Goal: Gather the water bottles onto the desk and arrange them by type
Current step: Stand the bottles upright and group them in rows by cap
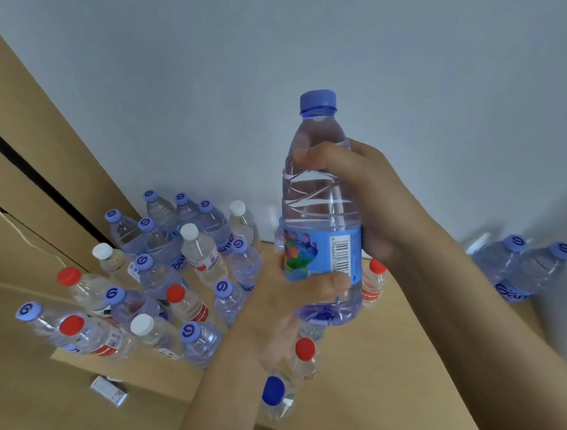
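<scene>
Both hands (pixel 366 190) (pixel 290 300) grip 1 purple-capped bottle (pixel 321 212) upright | water inside | above desk (pixel 381 357)

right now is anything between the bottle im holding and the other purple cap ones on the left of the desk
Both hands, left and right, hold the purple-cap bottle in the air. The purple-cap group stands at the desk's far left, mixed with white-cap and red-cap bottles. These crowd its near side; lifted over them, nothing visible blocks the way.
</scene>
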The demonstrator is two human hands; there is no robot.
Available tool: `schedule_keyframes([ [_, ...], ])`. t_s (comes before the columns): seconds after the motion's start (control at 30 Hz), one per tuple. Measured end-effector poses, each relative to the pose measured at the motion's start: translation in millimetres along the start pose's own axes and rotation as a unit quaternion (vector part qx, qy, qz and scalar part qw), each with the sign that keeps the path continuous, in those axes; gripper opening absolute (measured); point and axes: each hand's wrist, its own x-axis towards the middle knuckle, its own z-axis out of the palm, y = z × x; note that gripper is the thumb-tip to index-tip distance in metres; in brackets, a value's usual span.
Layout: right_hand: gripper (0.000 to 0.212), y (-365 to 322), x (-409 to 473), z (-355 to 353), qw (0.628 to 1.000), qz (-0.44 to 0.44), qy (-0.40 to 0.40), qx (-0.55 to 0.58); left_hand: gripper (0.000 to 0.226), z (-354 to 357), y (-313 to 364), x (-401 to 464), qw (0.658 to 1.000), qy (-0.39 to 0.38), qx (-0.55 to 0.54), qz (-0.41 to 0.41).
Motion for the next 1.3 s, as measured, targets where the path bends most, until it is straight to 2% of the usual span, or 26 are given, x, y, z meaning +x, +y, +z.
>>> schedule_keyframes([
  [0.07,0.018,-1,0,2,1.0,0.014,-0.006,0.014,0.064,-3,4,-5,0.999,-0.04,-0.021,0.0],
  [0.1,0.017,0,0,3,1.0,0.016,-0.004,0.007,0.063,-3,7,-7,0.999,-0.028,-0.018,0.001],
  [0.17,0.015,0,-2,5,1.0,-0.001,0.01,-0.024,0.055,1,10,-10,0.999,0.046,0.012,0.015],
  [0.27,0.033,-1,-3,10,0.986,-0.062,0.081,-0.133,0.043,10,10,-12,0.977,0.169,0.104,0.072],
  [0.33,0.041,-1,-3,11,0.976,-0.075,0.123,-0.161,0.043,12,9,-11,0.963,0.2,0.149,0.097],
  [0.4,0.039,-4,-3,12,0.982,-0.067,0.128,-0.125,0.044,8,9,-10,0.971,0.166,0.144,0.092],
  [0.53,0.028,-14,-3,9,0.996,-0.073,0.048,0.012,0.052,-8,17,-6,0.999,-0.019,0.026,0.022],
  [0.6,0.025,-17,-3,7,0.996,-0.081,0.023,0.035,0.058,-11,21,-3,0.998,-0.062,0.019,0.016],
  [0.7,0.026,-18,-3,6,0.994,-0.078,0.073,-0.005,0.05,-5,27,0,0.998,0.024,0.054,0.034],
  [0.77,0.03,-18,-3,8,0.985,-0.081,0.13,-0.075,0.046,2,27,2,0.982,0.11,0.131,0.075],
  [0.83,0.036,-16,-3,9,0.98,-0.082,0.157,-0.096,0.049,9,25,2,0.969,0.155,0.169,0.095],
  [0.93,0.035,-17,-2,7,0.986,-0.085,0.14,-0.043,0.056,12,23,2,0.977,0.122,0.149,0.088],
  [1.1,0.025,-17,1,-3,0.996,-0.072,0.012,0.052,0.054,4,24,6,0.998,-0.006,0.05,0.024],
  [1.2,0.025,-12,1,-6,0.996,-0.065,0.01,0.052,0.059,5,23,5,0.996,0.027,0.074,0.027],
  [1.3,0.033,-7,0,-3,0.992,-0.074,0.096,-0.025,0.059,13,19,6,0.974,0.135,0.164,0.081],
])
